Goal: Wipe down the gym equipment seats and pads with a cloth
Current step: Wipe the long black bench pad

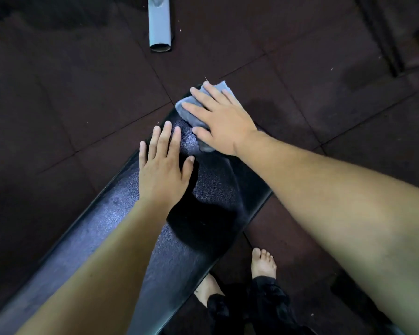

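1. Right hand (219,122): flat, fingers spread, pressing a blue-grey cloth (191,110) at the bench pad's (203,213) far end.
2. Left hand (163,165): open, palm flat on the pad, beside the cloth.
3. Bare feet (264,262), dark floor tiles (82,93), grey tube (159,22).

Dim scene overall — the floor (82,93) reads near-black toward 12 and 9 o'clock, tile seams barely visible. Light seems to fall from above: bluish sheen on the bench (102,228) pad at 7 o'clock, skin well lit. Hard dark shadow on the pad just under the left hand (162,170), toward 5 o'clock. Wide-angle stretch — forearms balloon at 4 and 7 o'clock edges. Slight softness throughout; corners murky.
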Demonstrator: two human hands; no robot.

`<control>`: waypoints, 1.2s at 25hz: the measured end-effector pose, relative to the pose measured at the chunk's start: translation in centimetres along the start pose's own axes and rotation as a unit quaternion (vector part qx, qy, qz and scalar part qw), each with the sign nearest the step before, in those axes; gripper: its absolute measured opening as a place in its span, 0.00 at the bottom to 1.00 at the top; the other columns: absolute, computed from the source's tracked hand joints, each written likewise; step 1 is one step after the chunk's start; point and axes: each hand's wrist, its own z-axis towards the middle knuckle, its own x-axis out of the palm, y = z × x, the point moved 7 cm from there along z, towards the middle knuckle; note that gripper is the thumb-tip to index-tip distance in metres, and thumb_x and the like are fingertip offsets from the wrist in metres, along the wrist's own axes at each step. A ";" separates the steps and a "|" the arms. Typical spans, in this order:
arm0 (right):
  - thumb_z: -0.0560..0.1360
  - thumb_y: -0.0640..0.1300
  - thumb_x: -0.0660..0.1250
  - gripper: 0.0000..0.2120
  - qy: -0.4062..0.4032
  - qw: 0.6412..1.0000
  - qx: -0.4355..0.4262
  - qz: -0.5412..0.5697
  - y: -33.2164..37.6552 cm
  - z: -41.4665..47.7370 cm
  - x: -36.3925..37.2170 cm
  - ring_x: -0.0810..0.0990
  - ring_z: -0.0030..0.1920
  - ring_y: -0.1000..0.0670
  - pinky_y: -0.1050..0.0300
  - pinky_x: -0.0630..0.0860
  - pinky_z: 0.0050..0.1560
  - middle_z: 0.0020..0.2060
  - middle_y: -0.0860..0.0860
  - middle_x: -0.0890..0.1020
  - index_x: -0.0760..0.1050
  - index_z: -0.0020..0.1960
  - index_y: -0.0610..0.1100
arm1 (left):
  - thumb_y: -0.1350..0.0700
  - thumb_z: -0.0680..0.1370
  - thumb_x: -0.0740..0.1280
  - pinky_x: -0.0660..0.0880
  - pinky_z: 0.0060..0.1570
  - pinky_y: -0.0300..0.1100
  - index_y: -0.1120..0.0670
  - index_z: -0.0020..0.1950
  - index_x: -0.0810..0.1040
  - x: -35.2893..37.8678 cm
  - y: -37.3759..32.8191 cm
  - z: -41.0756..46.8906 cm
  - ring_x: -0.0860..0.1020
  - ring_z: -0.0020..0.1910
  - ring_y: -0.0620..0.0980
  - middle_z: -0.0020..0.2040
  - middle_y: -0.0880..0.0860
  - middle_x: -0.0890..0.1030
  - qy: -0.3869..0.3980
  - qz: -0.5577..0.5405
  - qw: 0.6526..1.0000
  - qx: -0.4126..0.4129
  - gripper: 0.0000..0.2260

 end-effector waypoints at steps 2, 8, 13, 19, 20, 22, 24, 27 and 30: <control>0.80 0.61 0.57 0.31 -0.016 0.999 0.021 0.026 0.5 -1.6 0.4 0.50 0.82 0.44 0.41 0.50 0.79 0.82 0.51 0.57 0.59 0.81 0.55 | 0.41 0.83 0.54 0.51 0.80 0.60 0.52 0.84 0.56 0.0 -0.2 -0.1 0.51 0.83 0.54 0.84 0.51 0.54 0.000 0.001 1.000 0.000 0.31; 0.75 0.43 0.66 0.26 -0.045 0.983 0.032 0.173 0.7 -11.5 1.4 0.60 0.79 0.45 0.48 0.55 0.79 0.76 0.51 0.70 0.73 0.73 0.48 | 0.41 0.83 0.58 0.53 0.79 0.60 0.51 0.84 0.56 -0.8 -0.2 0.1 0.51 0.83 0.53 0.84 0.51 0.54 0.039 -0.008 0.999 -0.007 0.31; 0.75 0.38 0.64 0.23 -0.027 0.957 0.129 0.260 -1.3 -11.8 -3.6 0.77 0.66 0.43 0.50 0.71 0.67 0.65 0.47 0.79 0.75 0.70 0.47 | 0.43 0.82 0.62 0.58 0.77 0.60 0.52 0.82 0.61 -5.3 -1.7 -0.1 0.56 0.82 0.54 0.83 0.51 0.59 0.063 -0.015 0.998 0.013 0.31; 0.75 0.40 0.63 0.19 -0.042 0.944 0.177 0.275 -1.9 -14.7 -11.1 0.80 0.53 0.47 0.59 0.71 0.53 0.54 0.50 0.83 0.77 0.64 0.51 | 0.41 0.83 0.59 0.57 0.78 0.55 0.52 0.82 0.61 -11.2 -3.6 -1.9 0.58 0.81 0.54 0.82 0.50 0.62 0.108 -0.035 0.993 0.038 0.29; 0.76 0.41 0.63 0.18 -0.044 0.939 0.187 0.285 -1.7 -15.4 -12.4 0.80 0.52 0.48 0.59 0.71 0.53 0.52 0.51 0.84 0.77 0.64 0.52 | 0.42 0.83 0.60 0.59 0.78 0.55 0.52 0.81 0.63 -12.4 -4.0 -2.4 0.60 0.80 0.54 0.81 0.51 0.64 0.108 -0.036 0.993 0.043 0.29; 0.76 0.41 0.62 0.17 -0.042 0.926 0.214 0.310 -1.3 -16.9 -14.5 0.80 0.51 0.49 0.59 0.72 0.53 0.50 0.51 0.84 0.77 0.63 0.53 | 0.43 0.83 0.61 0.63 0.75 0.53 0.53 0.79 0.66 -14.9 -5.0 -3.6 0.64 0.77 0.55 0.78 0.52 0.68 0.109 -0.037 0.992 0.058 0.27; 0.77 0.41 0.63 0.17 -0.046 0.916 0.237 0.320 -0.7 -18.8 -16.7 0.80 0.51 0.50 0.60 0.71 0.51 0.49 0.51 0.84 0.78 0.63 0.53 | 0.43 0.82 0.62 0.67 0.71 0.52 0.53 0.78 0.68 -17.2 -6.2 -5.0 0.66 0.74 0.55 0.76 0.51 0.71 0.128 -0.040 0.989 0.069 0.26; 0.77 0.42 0.62 0.16 -0.048 0.908 0.259 0.325 0.4 -22.2 -20.8 0.81 0.51 0.50 0.60 0.71 0.51 0.49 0.52 0.84 0.78 0.62 0.53 | 0.42 0.83 0.61 0.68 0.68 0.53 0.52 0.79 0.67 -21.4 -8.1 -7.0 0.66 0.74 0.55 0.75 0.50 0.71 0.158 -0.029 0.984 0.073 0.26; 0.76 0.42 0.62 0.16 -0.053 0.903 0.283 0.317 1.2 -25.8 -24.9 0.81 0.53 0.48 0.55 0.75 0.55 0.50 0.50 0.85 0.79 0.61 0.53 | 0.42 0.83 0.60 0.69 0.68 0.54 0.51 0.79 0.66 -25.6 -10.3 -8.2 0.66 0.74 0.55 0.75 0.51 0.71 0.170 -0.031 0.982 0.081 0.26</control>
